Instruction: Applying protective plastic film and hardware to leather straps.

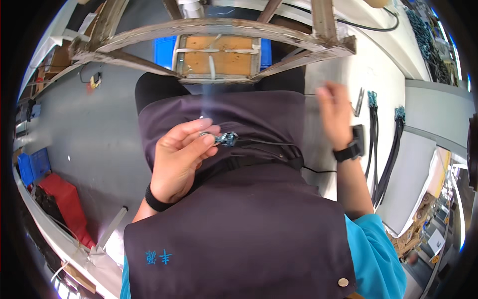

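In front of my apron, my left hand (180,152) pinches a small shiny blue-grey metal clasp (228,139) between thumb and fingers. A thin dark cord (269,142) runs from the clasp toward the right across my lap. My right hand (335,117) is raised near the edge of the white bench, away from the clasp. Motion smears its fingers, so whether they hold anything does not show. Just right of that hand lies a slim metal tool (359,102), like tweezers or small snips. Farther right is a bundle of black cords (372,129) with blue-green metal ends.
A second bundle of black cords (392,154) lies along the white bench (388,65). Ahead of my knees stands a worn wooden frame (214,30) over a wooden stool (216,56). Blue bins (35,166) and a red box (67,207) are at the left.
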`<action>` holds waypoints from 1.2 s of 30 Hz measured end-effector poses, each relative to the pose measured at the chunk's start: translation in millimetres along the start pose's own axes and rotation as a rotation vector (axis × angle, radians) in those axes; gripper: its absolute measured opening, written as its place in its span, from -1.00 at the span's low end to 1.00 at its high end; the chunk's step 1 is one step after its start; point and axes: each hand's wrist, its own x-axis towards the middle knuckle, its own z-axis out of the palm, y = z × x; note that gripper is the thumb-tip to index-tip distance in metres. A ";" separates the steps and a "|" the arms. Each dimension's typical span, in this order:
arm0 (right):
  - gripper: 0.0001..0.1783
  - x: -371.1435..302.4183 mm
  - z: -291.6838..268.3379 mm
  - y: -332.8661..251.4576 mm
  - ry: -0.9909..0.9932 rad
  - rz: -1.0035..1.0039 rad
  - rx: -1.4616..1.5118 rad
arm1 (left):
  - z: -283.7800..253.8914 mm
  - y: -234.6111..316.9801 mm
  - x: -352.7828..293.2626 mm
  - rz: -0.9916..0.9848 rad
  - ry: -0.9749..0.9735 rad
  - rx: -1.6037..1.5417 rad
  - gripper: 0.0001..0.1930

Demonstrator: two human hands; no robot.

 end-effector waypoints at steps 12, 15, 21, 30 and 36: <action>-0.75 26.8 -64.9 119.0 0.010 0.194 -0.305 | 9.8 0.9 1.3 -0.025 -0.134 -0.029 -0.72; -0.68 -2.7 -36.1 23.8 -0.232 0.077 0.025 | 10.4 -1.6 -0.6 -0.023 -0.174 0.021 -0.78; -0.70 -21.3 15.5 -86.2 -0.835 -0.200 0.491 | 9.3 -0.2 -4.8 -0.011 -0.133 0.029 -0.83; -0.70 -12.8 37.0 -113.4 -0.939 -0.283 0.499 | 10.0 -0.5 -10.2 -0.010 -0.156 0.031 -0.85; -0.78 -13.5 38.1 -115.9 -0.926 -0.234 0.537 | 5.7 0.1 -11.7 -0.034 -0.162 0.055 -0.84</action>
